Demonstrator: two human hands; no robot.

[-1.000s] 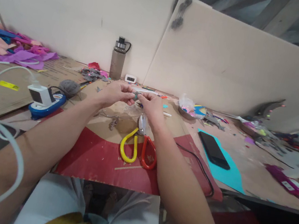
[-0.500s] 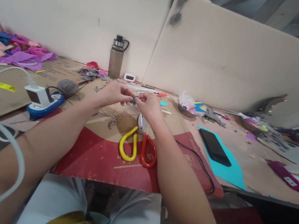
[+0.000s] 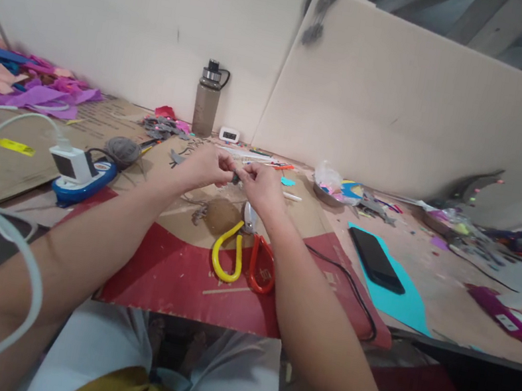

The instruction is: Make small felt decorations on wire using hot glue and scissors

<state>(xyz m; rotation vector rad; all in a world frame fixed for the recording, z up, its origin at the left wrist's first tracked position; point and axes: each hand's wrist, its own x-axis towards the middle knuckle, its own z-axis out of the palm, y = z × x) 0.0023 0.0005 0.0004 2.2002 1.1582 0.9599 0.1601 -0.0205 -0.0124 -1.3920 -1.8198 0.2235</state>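
Observation:
My left hand (image 3: 207, 167) and my right hand (image 3: 261, 185) meet over the cardboard, fingertips pinched together. Between them is a small dark grey piece (image 3: 236, 178), mostly hidden by the fingers; its kind is too small to make out. Just below lie scissors with one yellow handle (image 3: 227, 264) and one red handle (image 3: 262, 270), their blades partly behind my right wrist. A brown round patch (image 3: 222, 215) and a scrap of grey yarn (image 3: 199, 213) are to the left of the scissors.
A bottle (image 3: 207, 102) and a small white clock (image 3: 229, 135) stand by the back board. Grey yarn (image 3: 123, 150) and a blue power socket (image 3: 86, 185) with a charger are at left. A black phone (image 3: 375, 259) lies on turquoise sheet at right. A white cable (image 3: 32, 276) crosses my left arm.
My fingers have shifted slightly around the small piece, which now shows darker and lower between them. The whole view has moved a little; the things on the table stay in place.

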